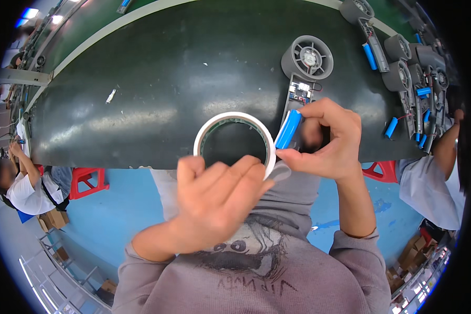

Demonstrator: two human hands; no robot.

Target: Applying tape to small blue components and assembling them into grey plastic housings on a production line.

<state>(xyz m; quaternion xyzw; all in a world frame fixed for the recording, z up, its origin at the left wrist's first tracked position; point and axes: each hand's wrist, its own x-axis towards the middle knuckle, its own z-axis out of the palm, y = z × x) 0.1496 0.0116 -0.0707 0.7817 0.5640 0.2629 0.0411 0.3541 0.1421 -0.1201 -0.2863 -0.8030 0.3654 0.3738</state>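
Note:
My left hand point(214, 201), slightly smeared by motion, is closed on the near side of a roll of white tape point(230, 115) standing over the table's front edge. A blue cylindrical battery cell point(289, 129) is pinched between the thumb and index finger of my right hand point(340, 138). The cell is tilted, and its lower left side is against or very near the roll's right rim; a white strip shows along that side. Just beyond my right hand lies a grey handheld fan half point(309, 56) with a round fan head and a circuit board point(300, 91) in its handle, partly hidden by the hand.
Several grey fan halves point(397, 76) with blue cells are crowded at the right of the dark green table point(141, 68). A scrap of white point(111, 96) lies at the left. Red stools point(88, 182) and other people point(29, 183) are at both sides.

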